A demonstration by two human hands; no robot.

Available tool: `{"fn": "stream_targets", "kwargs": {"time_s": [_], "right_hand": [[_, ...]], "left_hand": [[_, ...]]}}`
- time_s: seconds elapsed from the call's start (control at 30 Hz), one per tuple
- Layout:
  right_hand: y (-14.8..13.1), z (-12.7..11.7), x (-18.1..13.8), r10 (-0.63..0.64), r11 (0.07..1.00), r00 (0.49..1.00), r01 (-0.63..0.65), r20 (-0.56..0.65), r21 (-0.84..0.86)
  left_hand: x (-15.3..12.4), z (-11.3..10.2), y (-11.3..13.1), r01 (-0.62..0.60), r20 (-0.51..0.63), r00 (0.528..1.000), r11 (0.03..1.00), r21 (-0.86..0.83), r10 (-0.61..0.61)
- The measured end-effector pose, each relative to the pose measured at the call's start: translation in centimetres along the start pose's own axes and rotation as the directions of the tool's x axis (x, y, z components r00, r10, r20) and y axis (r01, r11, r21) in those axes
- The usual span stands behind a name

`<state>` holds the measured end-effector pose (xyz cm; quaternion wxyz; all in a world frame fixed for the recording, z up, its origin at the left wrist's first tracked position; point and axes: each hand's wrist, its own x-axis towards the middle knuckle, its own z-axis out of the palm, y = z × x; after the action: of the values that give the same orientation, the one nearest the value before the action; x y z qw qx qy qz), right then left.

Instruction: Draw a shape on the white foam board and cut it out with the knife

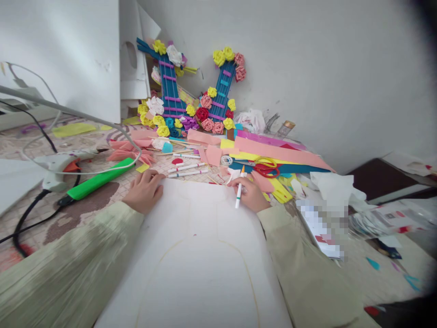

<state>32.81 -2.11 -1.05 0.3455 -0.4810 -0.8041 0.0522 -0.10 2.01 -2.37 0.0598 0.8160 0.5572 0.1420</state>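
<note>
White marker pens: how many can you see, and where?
4: one pen in the right hand, three pens lying close together beyond the white sheet, left of that hand. More may be hidden under the paper scraps.

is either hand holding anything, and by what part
The right hand holds a white marker around the middle of its barrel; the left hand holds nothing visible.

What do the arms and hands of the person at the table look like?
The left sleeve and right sleeve are long and loose, in a pale, greyish khaki-green. The cloth looks plain, with folds and creases, and reaches down to about the wrists. The left grip and right grip are bare human hands with no gloves.
</note>
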Motion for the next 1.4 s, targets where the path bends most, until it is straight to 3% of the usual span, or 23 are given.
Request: {"fn": "stream_targets", "kwargs": {"time_s": [0.4,0.8,1.03,1.3,1.4], "right_hand": [[-0.4,-0.1,0.1,-0.005,1.0,1.0,0.005,-0.015,-0.003],[-0.1,0.2,0.4,0.047,0.999,0.995,-0.049,0.091,0.02],[-0.2,0.1,0.3,0.109,0.992,0.994,-0.109,0.001,0.058],[-0.5,0.5,0.3,0.141,0.985,0.989,-0.144,0.042,0.092],[0.1,0.8,0.3,0.175,0.982,0.985,-0.174,-0.002,0.076]], "left_hand": [[0.0,-0.1,0.2,0.005,0.013,1.0,1.0,0.0,-0.005],[0.0,-0.2,0.3,0.016,-0.005,1.0,1.0,0.001,-0.016],[0.0,0.0,0.2,0.003,-0.008,1.0,1.0,0.001,-0.003],[-0.1,-0.3,0.4,0.022,0.03,0.999,1.0,-0.004,-0.022],[-0.1,-0.4,0.4,0.024,0.033,0.999,1.0,-0.007,-0.024]]}}
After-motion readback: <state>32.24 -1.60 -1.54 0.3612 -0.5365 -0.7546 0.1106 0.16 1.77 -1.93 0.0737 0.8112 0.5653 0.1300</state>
